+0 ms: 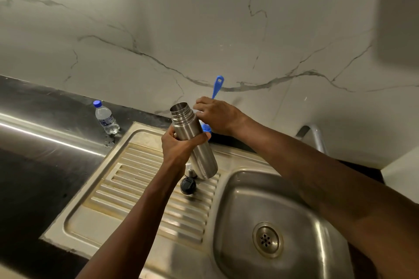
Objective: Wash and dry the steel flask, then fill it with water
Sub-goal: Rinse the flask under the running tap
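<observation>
My left hand [176,147] is clamped round the steel flask [205,158], held above the drainboard [102,217]. Its long axis leans, open mouth up-left and base down-right. My right hand [217,118] grips the blue brush [218,84] beside the mouth.

one head-worn wide view looks forward and down, close over the sink [238,199] and marble wall [204,18].
</observation>
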### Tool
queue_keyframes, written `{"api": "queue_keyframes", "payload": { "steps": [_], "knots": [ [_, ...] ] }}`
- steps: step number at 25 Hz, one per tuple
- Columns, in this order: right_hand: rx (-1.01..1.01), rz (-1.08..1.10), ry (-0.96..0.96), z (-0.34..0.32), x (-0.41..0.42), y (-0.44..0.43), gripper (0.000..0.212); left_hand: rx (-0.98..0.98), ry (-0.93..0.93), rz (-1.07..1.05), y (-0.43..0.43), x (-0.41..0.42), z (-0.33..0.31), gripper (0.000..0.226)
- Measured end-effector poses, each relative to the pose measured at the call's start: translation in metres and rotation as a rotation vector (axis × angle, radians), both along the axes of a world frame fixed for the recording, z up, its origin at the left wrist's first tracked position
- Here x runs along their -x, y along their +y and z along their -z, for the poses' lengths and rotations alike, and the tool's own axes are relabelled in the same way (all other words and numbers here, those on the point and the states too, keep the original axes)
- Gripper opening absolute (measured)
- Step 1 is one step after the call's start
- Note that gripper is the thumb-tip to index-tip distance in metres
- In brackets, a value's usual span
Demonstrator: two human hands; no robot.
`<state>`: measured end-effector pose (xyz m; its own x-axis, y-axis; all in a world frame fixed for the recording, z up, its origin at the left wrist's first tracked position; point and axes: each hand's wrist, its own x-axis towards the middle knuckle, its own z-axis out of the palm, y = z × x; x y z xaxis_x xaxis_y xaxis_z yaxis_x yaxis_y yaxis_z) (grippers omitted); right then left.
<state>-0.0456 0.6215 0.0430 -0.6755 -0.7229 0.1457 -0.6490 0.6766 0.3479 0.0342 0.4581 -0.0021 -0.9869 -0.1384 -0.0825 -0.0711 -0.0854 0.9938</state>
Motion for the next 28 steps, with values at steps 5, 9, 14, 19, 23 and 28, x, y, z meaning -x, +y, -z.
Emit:
{"api": "queue_keyframes", "payload": {
  "steps": [5, 9, 14, 19, 23, 28],
  "knots": [
    [0.746, 0.066, -0.329, 0.000, -0.066, 0.023, 0.024, 0.066, 0.049, 0.009, 0.010, -0.021, -0.005, 0.061],
    [1.179, 0.273, -0.496, 0.016, -0.145, 0.034, 0.061, 0.205, 0.139, 0.021, 0.052, -0.054, 0.002, 0.049],
    [1.236, 0.671, -0.470, 0.042, -0.200, 0.074, 0.076, 0.225, 0.165, 0.347, 0.109, -0.092, 0.043, 0.049],
    [1.321, 0.924, -0.413, 0.086, -0.250, 0.136, 0.060, 0.726, -0.069, 1.186, 0.144, -0.064, 0.048, 0.043],
    [1.414, 1.021, -0.469, 0.111, -0.271, 0.167, 0.057, 0.955, -0.001, 0.849, 0.205, -0.035, 0.051, 0.020],
    [1.415, 1.062, -0.461, 0.126, -0.271, 0.190, 0.051, 0.820, 0.088, 0.479, 0.280, -0.037, 0.072, 0.040]
  ]
}}
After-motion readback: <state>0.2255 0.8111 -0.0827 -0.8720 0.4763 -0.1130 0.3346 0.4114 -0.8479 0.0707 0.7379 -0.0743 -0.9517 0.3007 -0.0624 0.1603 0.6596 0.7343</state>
